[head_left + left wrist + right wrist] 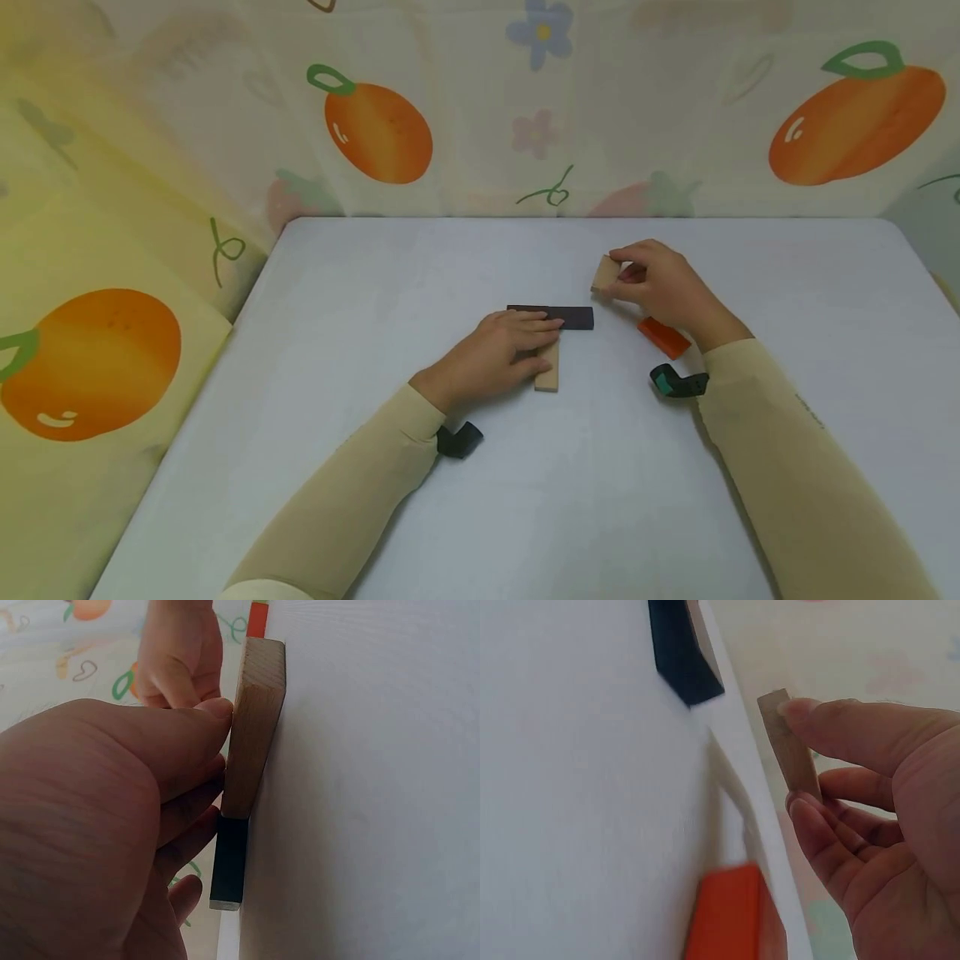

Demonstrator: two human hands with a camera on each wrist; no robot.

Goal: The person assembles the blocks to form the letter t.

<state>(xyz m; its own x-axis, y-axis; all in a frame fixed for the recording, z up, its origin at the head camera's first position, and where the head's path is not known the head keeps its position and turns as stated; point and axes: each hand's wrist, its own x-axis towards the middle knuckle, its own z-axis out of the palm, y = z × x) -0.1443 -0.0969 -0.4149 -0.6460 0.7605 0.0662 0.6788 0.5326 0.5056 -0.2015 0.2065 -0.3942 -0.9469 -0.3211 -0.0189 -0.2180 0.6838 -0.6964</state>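
A pale wooden block (604,274) is pinched by the right hand (663,282) above the far half of the white table (390,267), a second block (547,375) is touched by the outstretched left hand (501,350), and fruit-printed cloth (472,108) is hung beyond.

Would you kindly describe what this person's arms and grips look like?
The left sleeve and right sleeve are beige and reach the wrists; the right bears a thin dark marking. The left wrist camera and right wrist camera are black and bent, the latter with a teal patch. The left grip and right grip are ungloved; no cables show.
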